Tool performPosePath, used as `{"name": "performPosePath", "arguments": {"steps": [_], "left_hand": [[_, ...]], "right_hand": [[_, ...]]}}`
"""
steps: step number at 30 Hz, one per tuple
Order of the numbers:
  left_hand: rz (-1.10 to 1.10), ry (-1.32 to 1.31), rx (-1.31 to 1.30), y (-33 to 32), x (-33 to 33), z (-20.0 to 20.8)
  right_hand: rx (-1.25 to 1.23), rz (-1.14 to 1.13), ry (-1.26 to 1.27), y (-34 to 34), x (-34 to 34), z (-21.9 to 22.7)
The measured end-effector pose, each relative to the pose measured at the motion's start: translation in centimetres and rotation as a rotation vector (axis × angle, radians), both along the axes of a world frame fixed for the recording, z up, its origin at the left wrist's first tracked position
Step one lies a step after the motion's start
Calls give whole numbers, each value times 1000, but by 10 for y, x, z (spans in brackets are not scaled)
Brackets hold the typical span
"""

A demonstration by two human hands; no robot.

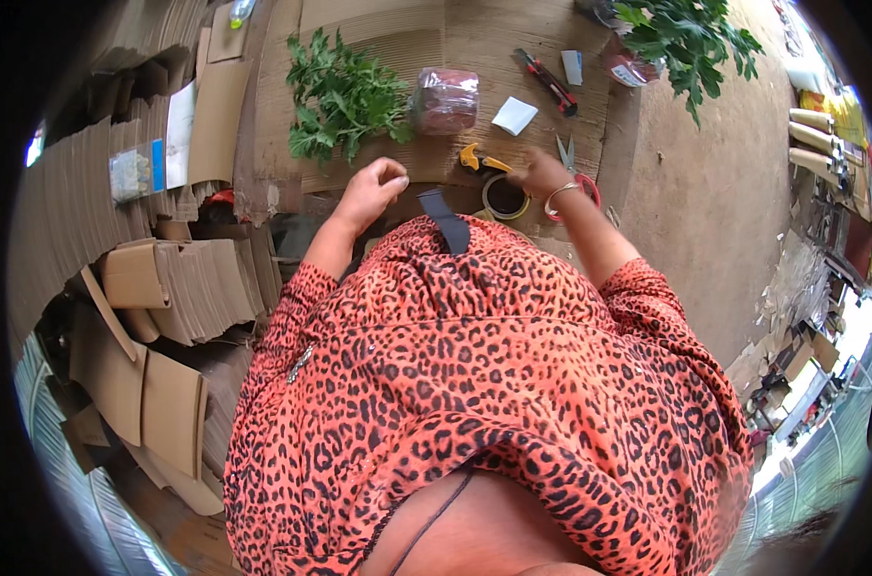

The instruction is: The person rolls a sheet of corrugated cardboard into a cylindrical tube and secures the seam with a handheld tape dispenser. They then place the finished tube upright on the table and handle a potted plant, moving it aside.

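Note:
My left hand (374,194) hovers at the near table edge, thumb and fingertips pinched together; anything between them is too small to make out. Beyond it lies a leafy green plant (345,104) on its side, its pot (447,102) wrapped in clear film. My right hand (544,177), with a bangle at the wrist, is smeared by motion beside a tape roll (505,198) and a yellow-handled tool (482,158). Red-handled scissors (587,189) lie just right of that hand, partly hidden by it. A dark strip (446,223) hangs against my leopard-print top.
Farther back are a red-and-black utility knife (549,84), a folded white paper (515,115) and a small pale packet (572,67). Another potted plant (690,43) stands at the back right. Stacked cardboard (201,288) crowds the left side.

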State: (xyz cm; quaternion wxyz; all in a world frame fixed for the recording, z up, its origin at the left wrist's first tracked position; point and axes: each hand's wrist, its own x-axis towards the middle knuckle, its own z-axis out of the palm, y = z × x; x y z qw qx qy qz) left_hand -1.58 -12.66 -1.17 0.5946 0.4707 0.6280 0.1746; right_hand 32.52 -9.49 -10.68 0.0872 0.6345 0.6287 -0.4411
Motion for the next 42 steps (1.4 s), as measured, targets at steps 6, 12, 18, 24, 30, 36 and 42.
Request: {"name": "performPosePath", "arguments": {"steps": [6,12,18,24,30,36,42], "left_hand": [[-54,114,-111,-18,2,-7],[-193,292,117,-2,-1,9],[-252,293,2,-5,0,1],[-301,313,27,-9,4,9],[-319,389,38,-12,9,30],[-241,351,-28,-37,-1,16],[-272,412,0,-37,12,36]], "right_hand": [[245,246,-144,-35,-30,-13],[438,61,-65,-54,36,14],[410,-197,-329,-51,122,6],[271,-99,-347,-3,140,45],[475,-376,-263,110,131,35],[190,-306,-404,153,35,57],[223,-511,-300,168,54,5]]}}
